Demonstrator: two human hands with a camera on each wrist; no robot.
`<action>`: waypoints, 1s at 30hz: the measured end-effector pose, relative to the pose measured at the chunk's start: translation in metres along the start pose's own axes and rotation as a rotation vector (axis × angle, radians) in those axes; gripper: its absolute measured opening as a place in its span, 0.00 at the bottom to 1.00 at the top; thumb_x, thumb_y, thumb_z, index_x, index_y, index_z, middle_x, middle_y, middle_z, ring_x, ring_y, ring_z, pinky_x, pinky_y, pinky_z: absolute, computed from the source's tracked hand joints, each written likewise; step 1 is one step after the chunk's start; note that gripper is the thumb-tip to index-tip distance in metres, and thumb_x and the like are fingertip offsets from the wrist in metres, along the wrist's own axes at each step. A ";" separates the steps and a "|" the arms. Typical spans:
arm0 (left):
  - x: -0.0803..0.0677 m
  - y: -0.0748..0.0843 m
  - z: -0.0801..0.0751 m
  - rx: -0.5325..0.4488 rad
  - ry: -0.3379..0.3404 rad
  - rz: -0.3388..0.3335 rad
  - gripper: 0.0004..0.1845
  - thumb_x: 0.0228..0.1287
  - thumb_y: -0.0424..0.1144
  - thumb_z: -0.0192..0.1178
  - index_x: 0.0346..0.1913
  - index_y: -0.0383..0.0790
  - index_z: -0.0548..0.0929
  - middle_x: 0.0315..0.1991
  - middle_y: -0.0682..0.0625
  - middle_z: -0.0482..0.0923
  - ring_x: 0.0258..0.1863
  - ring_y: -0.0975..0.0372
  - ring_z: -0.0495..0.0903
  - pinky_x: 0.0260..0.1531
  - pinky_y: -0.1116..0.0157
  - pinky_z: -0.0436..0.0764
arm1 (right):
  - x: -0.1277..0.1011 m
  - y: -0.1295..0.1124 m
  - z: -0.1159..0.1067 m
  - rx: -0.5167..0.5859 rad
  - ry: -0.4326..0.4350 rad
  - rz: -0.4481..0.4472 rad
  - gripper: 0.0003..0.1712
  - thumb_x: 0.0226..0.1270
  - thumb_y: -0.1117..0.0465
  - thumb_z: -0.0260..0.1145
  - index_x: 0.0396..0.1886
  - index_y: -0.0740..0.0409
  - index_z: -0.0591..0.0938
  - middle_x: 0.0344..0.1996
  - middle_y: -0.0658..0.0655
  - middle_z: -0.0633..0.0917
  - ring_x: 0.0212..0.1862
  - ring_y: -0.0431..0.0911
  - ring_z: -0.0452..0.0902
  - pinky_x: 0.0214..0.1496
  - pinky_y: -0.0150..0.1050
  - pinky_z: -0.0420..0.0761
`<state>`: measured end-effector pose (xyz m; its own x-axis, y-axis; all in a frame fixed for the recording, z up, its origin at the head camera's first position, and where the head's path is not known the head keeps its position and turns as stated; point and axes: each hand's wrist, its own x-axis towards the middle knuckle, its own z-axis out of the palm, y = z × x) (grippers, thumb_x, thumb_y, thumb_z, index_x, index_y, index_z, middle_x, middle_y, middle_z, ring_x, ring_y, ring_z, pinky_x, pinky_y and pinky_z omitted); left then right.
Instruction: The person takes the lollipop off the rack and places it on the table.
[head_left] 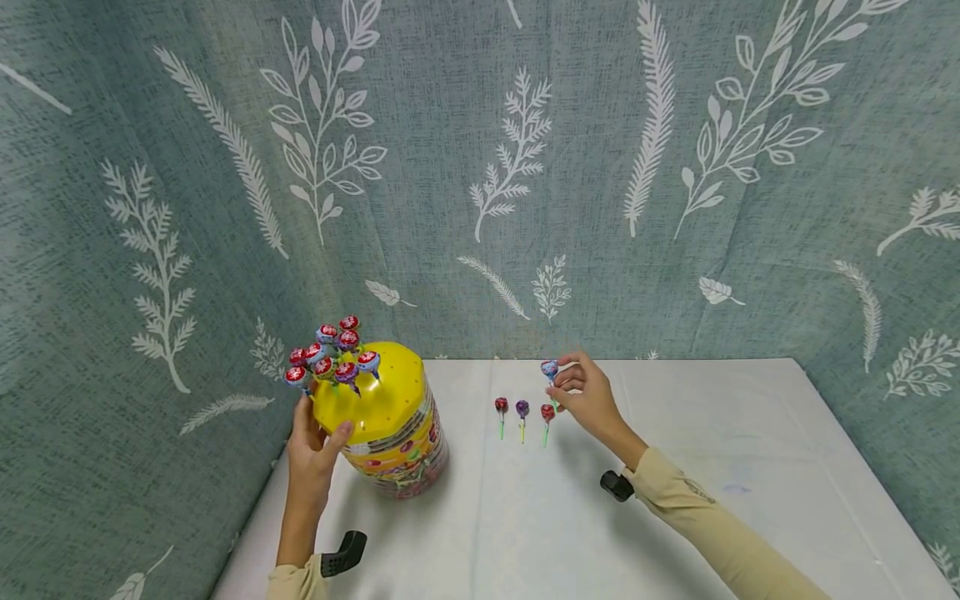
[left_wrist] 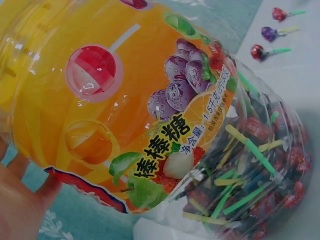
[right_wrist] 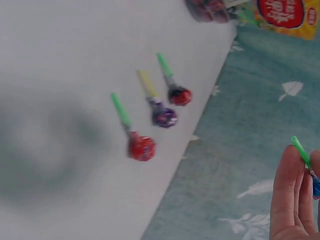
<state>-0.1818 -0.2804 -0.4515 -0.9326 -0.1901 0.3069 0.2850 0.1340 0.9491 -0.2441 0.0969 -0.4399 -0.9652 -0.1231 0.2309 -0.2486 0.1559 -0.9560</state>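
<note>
A large clear plastic jar (head_left: 408, 454) with a yellow lid (head_left: 393, 383) is at the left of the table, leaning leftward in the head view. Several wrapped lollipops (head_left: 347, 372) stick up from the lid. My left hand (head_left: 309, 458) grips the jar's upper left side, just under the lid, with the thumb toward the front. Through the jar's lower wall, many more lollipops (left_wrist: 255, 155) show. My right hand (head_left: 588, 404) pinches a blue-wrapped lollipop (head_left: 550, 368) by its green stick, candy end up in the head view, over the table's far side.
Three lollipops lie in a row on the white table (head_left: 480, 533): a red one (head_left: 501, 405), a purple one (head_left: 522, 408) and another red one (head_left: 547, 413), the last just below my right hand. A green leaf-patterned cloth (head_left: 450, 192) hangs behind and beside the table.
</note>
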 end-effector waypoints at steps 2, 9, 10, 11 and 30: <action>0.000 0.000 0.000 -0.002 0.000 0.000 0.40 0.63 0.28 0.56 0.73 0.58 0.53 0.66 0.50 0.63 0.58 0.58 0.67 0.51 0.75 0.71 | -0.001 0.006 -0.001 -0.003 0.012 0.031 0.23 0.55 0.78 0.65 0.51 0.73 0.69 0.33 0.72 0.78 0.35 0.67 0.77 0.28 0.46 0.82; -0.001 0.000 -0.001 0.004 0.009 -0.013 0.39 0.63 0.28 0.56 0.73 0.59 0.54 0.65 0.50 0.63 0.57 0.59 0.67 0.51 0.75 0.71 | 0.001 0.036 -0.005 -0.016 0.048 0.099 0.23 0.55 0.77 0.66 0.50 0.70 0.70 0.33 0.71 0.78 0.35 0.66 0.78 0.28 0.48 0.82; -0.001 0.000 -0.001 0.007 0.009 -0.015 0.39 0.63 0.28 0.56 0.73 0.59 0.54 0.65 0.51 0.63 0.57 0.59 0.67 0.51 0.75 0.71 | 0.003 0.044 -0.005 -0.028 0.058 0.108 0.23 0.55 0.76 0.67 0.50 0.69 0.70 0.32 0.70 0.78 0.34 0.64 0.79 0.27 0.46 0.82; -0.001 0.001 -0.001 0.010 0.010 -0.015 0.39 0.63 0.28 0.56 0.73 0.59 0.53 0.65 0.51 0.63 0.57 0.59 0.67 0.51 0.75 0.71 | 0.004 0.052 -0.005 -0.039 0.064 0.114 0.23 0.55 0.76 0.67 0.49 0.68 0.70 0.32 0.69 0.79 0.33 0.62 0.79 0.27 0.46 0.82; 0.001 0.001 0.000 0.022 0.006 -0.026 0.39 0.63 0.30 0.56 0.73 0.60 0.53 0.67 0.52 0.61 0.61 0.60 0.65 0.53 0.76 0.70 | 0.008 0.121 -0.004 -0.232 0.125 0.277 0.21 0.53 0.76 0.68 0.45 0.65 0.71 0.26 0.61 0.78 0.18 0.50 0.77 0.19 0.41 0.78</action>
<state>-0.1821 -0.2807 -0.4505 -0.9383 -0.1994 0.2826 0.2557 0.1503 0.9550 -0.2819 0.1187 -0.5533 -0.9973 0.0735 0.0033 0.0254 0.3863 -0.9220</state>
